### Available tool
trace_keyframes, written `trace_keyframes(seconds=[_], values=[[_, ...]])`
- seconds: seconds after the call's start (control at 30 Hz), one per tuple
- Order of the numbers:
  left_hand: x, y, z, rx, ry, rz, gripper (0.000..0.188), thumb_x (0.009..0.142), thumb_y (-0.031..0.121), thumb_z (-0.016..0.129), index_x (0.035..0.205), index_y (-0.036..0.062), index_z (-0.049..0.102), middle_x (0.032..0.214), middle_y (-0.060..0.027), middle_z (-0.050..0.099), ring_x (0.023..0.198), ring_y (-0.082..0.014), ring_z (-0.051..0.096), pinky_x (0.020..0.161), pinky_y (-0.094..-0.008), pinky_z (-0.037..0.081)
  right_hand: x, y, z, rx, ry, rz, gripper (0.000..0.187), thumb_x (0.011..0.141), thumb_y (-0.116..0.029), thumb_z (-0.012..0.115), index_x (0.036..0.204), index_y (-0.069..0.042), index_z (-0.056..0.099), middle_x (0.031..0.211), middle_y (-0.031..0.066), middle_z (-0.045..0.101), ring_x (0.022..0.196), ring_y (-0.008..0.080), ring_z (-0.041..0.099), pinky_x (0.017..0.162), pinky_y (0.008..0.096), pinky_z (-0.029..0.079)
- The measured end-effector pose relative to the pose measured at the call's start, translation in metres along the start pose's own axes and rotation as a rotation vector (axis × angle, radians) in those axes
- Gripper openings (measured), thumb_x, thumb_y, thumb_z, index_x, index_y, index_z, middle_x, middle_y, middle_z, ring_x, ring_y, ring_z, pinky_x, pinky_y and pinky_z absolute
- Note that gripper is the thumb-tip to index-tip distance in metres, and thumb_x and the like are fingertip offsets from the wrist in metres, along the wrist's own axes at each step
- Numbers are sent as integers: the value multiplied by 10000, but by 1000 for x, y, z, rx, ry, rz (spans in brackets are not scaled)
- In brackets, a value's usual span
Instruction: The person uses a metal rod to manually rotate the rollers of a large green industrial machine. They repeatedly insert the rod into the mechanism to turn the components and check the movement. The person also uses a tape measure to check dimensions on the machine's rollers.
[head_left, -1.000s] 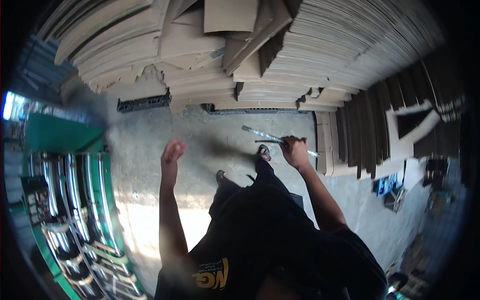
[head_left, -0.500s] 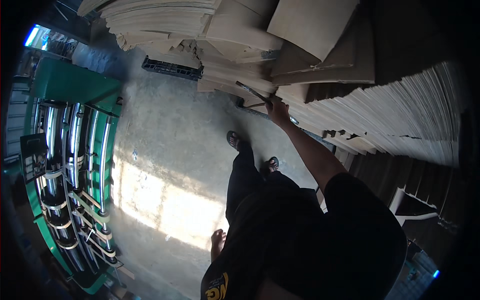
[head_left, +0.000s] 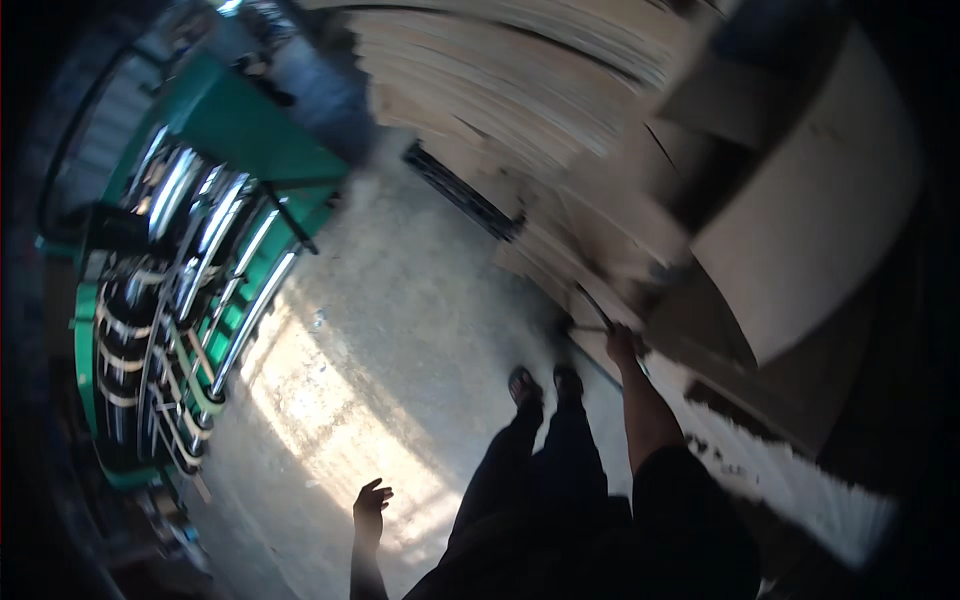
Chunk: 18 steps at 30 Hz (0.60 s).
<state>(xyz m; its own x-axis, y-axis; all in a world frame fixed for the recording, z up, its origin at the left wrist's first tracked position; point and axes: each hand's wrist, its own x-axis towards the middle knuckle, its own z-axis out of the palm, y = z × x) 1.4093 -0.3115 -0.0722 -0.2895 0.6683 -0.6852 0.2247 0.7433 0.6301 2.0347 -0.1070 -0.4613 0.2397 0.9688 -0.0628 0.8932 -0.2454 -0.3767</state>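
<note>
My right hand is closed round a thin dark bar with a second thin rod meeting it, like a pull handle. What the bar joins to is too blurred to tell. Beside it on the right rise tall stacks of brown cardboard sheets. One large sheet leans out close to my right arm. Away from my body on the left, my left hand hangs in the air above the sunlit floor, fingers apart, holding nothing.
A green machine with shiny rollers and belts stands along the left. A black plastic pallet or crate edge lies at the foot of the far stacks. My sandalled feet stand on the concrete floor between machine and cardboard.
The view has turned, so the machine and stacks appear slanted. My left hand has swung out from beside my body. My feet are closer together, and my right hand keeps its grip on the bar.
</note>
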Motion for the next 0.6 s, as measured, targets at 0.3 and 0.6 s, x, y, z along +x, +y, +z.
trace_keyframes(seconds=[0.3, 0.6], values=[[-56, -124, 78, 496, -87, -162, 415, 965, 341, 664, 1299, 100, 614, 1038, -100, 749, 950, -203, 721, 826, -343, 565, 55, 43, -13, -103, -523, 303, 364, 951, -138, 474, 1280, -2, 549, 1126, 216, 646, 1005, 351, 660, 837, 471, 528], [-30, -220, 147, -379, 211, -235, 275, 947, 280, 641, 1127, 79, 697, 916, -65, 727, 724, -186, 681, 601, -347, 533, 62, -62, -65, -122, -292, 280, 580, 878, -313, 608, 1382, -45, 505, 1110, 162, 652, 999, 356, 676, 891, 547, 520]])
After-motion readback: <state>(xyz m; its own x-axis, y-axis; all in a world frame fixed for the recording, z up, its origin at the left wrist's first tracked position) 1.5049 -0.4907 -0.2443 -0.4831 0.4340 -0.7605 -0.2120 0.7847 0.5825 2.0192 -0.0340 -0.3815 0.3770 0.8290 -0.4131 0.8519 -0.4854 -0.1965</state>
